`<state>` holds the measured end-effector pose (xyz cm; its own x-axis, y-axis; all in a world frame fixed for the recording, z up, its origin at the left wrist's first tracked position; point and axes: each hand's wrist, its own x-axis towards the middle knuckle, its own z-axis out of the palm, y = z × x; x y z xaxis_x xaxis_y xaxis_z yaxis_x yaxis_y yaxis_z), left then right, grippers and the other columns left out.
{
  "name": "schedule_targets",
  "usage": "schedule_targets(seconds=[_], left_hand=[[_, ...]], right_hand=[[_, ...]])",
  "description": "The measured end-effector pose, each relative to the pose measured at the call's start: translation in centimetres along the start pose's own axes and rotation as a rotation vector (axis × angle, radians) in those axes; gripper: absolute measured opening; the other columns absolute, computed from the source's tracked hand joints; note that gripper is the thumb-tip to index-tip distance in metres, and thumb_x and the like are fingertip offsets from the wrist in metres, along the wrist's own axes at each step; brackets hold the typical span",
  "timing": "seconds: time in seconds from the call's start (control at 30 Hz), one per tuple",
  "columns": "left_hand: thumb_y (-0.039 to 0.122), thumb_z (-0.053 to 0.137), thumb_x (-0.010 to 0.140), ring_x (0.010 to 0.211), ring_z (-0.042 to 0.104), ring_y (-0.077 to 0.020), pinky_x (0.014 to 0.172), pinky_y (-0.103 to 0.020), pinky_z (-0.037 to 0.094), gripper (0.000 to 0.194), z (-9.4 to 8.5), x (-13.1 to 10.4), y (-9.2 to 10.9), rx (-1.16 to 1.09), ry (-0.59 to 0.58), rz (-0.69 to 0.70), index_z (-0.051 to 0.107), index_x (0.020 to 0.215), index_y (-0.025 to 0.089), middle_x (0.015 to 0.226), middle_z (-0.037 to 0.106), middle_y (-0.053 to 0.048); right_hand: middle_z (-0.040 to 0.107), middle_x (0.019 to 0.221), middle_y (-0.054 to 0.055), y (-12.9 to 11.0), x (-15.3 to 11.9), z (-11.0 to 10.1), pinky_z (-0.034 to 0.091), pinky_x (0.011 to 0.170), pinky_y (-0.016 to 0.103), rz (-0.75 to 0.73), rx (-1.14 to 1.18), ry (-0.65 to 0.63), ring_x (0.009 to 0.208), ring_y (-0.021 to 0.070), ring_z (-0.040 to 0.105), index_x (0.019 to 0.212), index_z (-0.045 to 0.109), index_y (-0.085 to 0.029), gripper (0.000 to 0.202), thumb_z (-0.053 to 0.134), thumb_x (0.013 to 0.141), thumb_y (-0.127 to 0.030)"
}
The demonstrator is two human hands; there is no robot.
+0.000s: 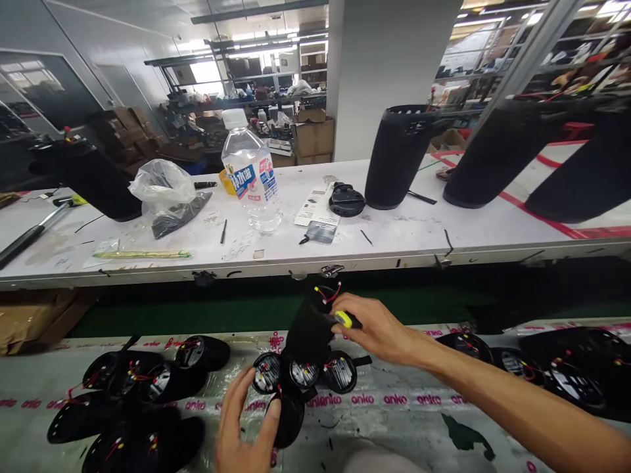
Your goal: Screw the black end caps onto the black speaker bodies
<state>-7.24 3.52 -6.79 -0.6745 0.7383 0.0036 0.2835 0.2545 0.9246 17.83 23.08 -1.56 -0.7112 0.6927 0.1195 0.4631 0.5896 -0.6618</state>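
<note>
The grip of the right hand (372, 325) hides much of a yellow-and-black tool (344, 319), whose kind is hard to make out. Below the bottle (251, 174) and slightly right of it, a black cylinder (308, 335) tilts among similar pieces, its dark side blurring into theirs. Far right of the bottle, an end cylinder (591, 164) is cut off by the picture's edge. The bottle stands on a white shelf (404, 230), with a plastic bag (165, 187) to its left and a round black part (346, 200) to its right. Beneath the bottle runs a lower surface (384, 427) under film lettered "anko" in pink. Behind the bottle are cartons (313, 136) and loaded racks; a grey pillar (389, 66) rises behind and to its right. Below the bottle, the left hand (244, 420) is palm-inward, thumb and fingers parted; whether it touches the nearest pieces cannot be told. The right hand, fingers curled tight around the tool, meets the black cylinder's upper edge.
</note>
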Motion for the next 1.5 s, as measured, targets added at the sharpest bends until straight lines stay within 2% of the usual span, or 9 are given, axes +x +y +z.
schedule_targets(seconds=[0.07,0.13,0.2,0.27,0.47,0.63,0.9,1.17,1.5], left_hand=[[0.064,0.088,0.079,0.153,0.052,-0.0445,0.134,-0.061,0.031,0.062,-0.1,1.3,3.4,-0.175,-0.145,-0.038,0.081,0.130,0.030,0.156,0.069,-0.011],[0.074,0.088,0.074,0.151,0.056,-0.0482,0.132,-0.062,0.035,0.076,0.2,1.7,5.7,-0.406,-0.434,-0.137,0.082,0.132,0.024,0.148,0.074,-0.017],[0.078,0.092,0.065,0.140,0.064,-0.0512,0.122,-0.061,0.048,0.088,0.7,0.8,6.6,-0.615,-0.724,-0.303,0.083,0.130,0.019,0.137,0.078,-0.022],[0.070,0.094,0.064,0.128,0.072,-0.0505,0.111,-0.061,0.056,0.084,1.3,-0.9,6.4,-0.745,-0.873,-0.498,0.083,0.130,0.018,0.128,0.081,-0.021],[0.055,0.094,0.067,0.134,0.071,-0.0486,0.115,-0.061,0.055,0.092,1.8,-5.6,5.7,-0.762,-0.516,-0.613,0.068,0.150,0.026,0.133,0.081,-0.017],[0.056,0.099,0.062,0.136,0.070,-0.0479,0.122,-0.058,0.050,0.093,0.7,-6.2,5.3,-0.557,-0.412,-0.518,0.071,0.145,0.023,0.131,0.082,-0.016],[0.061,0.099,0.063,0.139,0.067,-0.0501,0.124,-0.063,0.046,0.095,-0.1,-6.7,4.4,-0.337,-0.357,-0.402,0.070,0.145,0.023,0.133,0.081,-0.016],[0.071,0.092,0.066,0.130,0.071,-0.0441,0.121,-0.051,0.047,0.094,-0.3,-6.8,5.1,-0.198,-0.395,-0.325,0.065,0.140,0.019,0.128,0.081,-0.015],[0.059,0.084,0.072,0.136,0.066,-0.0434,0.122,-0.056,0.042,0.083,-0.1,-6.8,5.9,-0.052,-0.414,-0.280,0.058,0.139,0.017,0.143,0.074,-0.022]], right_hand=[[0.073,0.114,0.006,-2.2,-2.3,-1.4,0.054,0.088,0.032,-0.024,0.227,0.009,0.099,0.0196,0.068,0.113,0.069,-0.020,0.018,0.070,0.107,-0.036],[0.071,0.108,0.003,-3.8,-3.8,-2.0,0.051,0.080,0.029,0.013,0.505,-0.050,0.091,0.0176,0.065,0.108,0.071,-0.020,0.023,0.077,0.101,-0.041],[0.068,0.099,0.000,-4.7,-4.4,-1.8,0.048,0.074,0.028,0.078,0.726,-0.170,0.084,0.0161,0.060,0.106,0.072,-0.019,0.030,0.083,0.095,-0.045],[0.066,0.093,-0.001,-5.0,-4.7,-1.2,0.046,0.070,0.027,0.118,0.832,-0.271,0.080,0.0160,0.058,0.105,0.071,-0.019,0.037,0.085,0.091,-0.049],[0.073,0.127,0.005,-6.3,-7.3,-0.6,0.051,0.091,0.036,0.201,0.410,-0.186,0.109,0.0237,0.068,0.134,0.064,-0.026,0.033,0.070,0.106,-0.041],[0.074,0.111,0.004,-8.6,-9.1,-1.2,0.046,0.076,0.035,0.013,-0.077,-0.257,0.091,0.0231,0.069,0.125,0.063,-0.024,0.017,0.055,0.117,-0.036],[0.063,0.088,0.003,-8.5,-9.5,0.4,0.025,0.057,0.039,-0.383,-0.498,-0.235,0.070,0.0218,0.054,0.106,0.058,-0.020,0.017,0.048,0.118,-0.028],[0.058,0.088,0.001,-8.2,-9.5,0.0,0.019,0.058,0.039,-0.413,-0.552,-0.266,0.066,0.0197,0.045,0.104,0.052,-0.022,0.014,0.060,0.104,-0.010],[0.056,0.085,0.001,-8.7,-9.8,-0.7,0.014,0.055,0.040,-0.462,-0.696,-0.241,0.063,0.0200,0.042,0.104,0.053,-0.022,0.023,0.064,0.090,-0.006]])
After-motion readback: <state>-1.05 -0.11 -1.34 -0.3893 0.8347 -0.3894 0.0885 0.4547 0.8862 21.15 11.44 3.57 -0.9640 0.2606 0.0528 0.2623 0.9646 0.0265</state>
